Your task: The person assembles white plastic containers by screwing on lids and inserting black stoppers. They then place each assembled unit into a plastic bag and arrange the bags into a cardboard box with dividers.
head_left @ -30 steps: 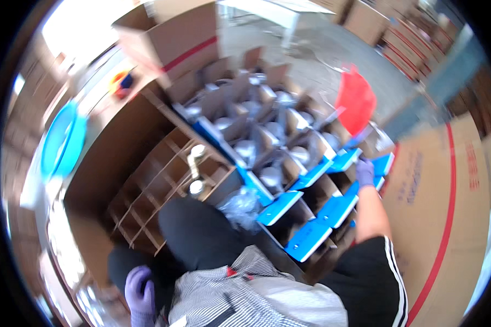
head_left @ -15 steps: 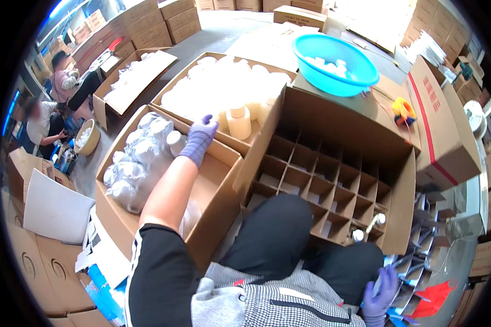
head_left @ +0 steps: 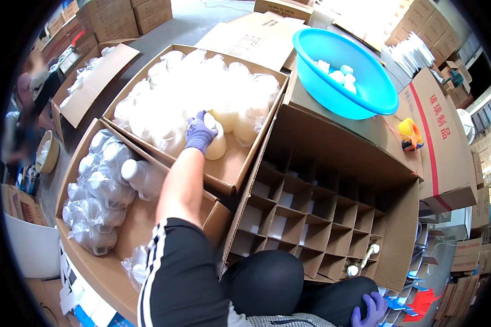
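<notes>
At the far left, a blurred person (head_left: 27, 103) sits near a yellowish tub (head_left: 49, 158) with white pieces in it. Next comes an open carton (head_left: 93, 90) of white, film-wrapped things. Nearer, a front carton (head_left: 147, 212) holds a pile of wrapped bottles (head_left: 101, 182) along its left side, with 1 white-capped bottle (head_left: 139, 174) tilted against the pile's right edge.

The left hand (head_left: 201, 134), in a purple glove, reaches over the back carton (head_left: 229, 169). Its fingers are partly curled against the neck of 1 cream bottle (head_left: 217, 147), which stands on the bare cardboard at the carton's near end, beside many pale bottles (head_left: 174, 90) in film; I cannot tell whether the grip is closed.

To the right, a divided carton (head_left: 401, 218) has 2 white round knobs (head_left: 352, 270) near its front right corner. Behind it sits a blue basin (head_left: 333, 103) with white pieces inside. The right hand (head_left: 372, 309), also gloved, rests on the knee, fingers loosely spread, holding nothing visible. Farther right are an orange tape dispenser (head_left: 410, 131) and a red-striped carton (head_left: 444, 158).
</notes>
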A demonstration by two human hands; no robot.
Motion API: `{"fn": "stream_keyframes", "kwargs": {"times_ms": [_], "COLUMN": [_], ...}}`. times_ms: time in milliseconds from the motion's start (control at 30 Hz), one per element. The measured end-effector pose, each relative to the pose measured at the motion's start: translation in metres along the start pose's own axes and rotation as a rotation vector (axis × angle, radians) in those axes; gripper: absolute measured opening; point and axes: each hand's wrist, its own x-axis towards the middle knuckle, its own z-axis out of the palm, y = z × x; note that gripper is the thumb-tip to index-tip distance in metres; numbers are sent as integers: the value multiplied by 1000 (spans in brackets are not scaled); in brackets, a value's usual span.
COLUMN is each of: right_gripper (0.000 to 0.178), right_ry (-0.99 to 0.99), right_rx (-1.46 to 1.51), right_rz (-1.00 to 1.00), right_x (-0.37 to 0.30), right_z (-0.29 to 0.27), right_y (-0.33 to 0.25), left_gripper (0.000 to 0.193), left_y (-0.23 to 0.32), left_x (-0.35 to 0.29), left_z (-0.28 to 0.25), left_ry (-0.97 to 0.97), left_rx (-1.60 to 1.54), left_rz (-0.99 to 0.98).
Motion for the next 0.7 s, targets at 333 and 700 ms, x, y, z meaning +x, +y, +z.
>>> {"fn": "stream_keyframes", "kwargs": {"times_ms": [333,700], "right_gripper": [99,100], "right_ry": [-285,-309], "right_rx": [1289,1574], "right_rz": [0,-92], "right_x": [177,140], "right_z": [13,-44], "right_y": [-67,25], "left_gripper": [86,99], "left_y": [-27,98], "left_x": [-187,-363], "left_z": [-216,-177], "left_ry": [176,-584], "left_rx": [-1253,-1250], "left_rz": [406,686]}}
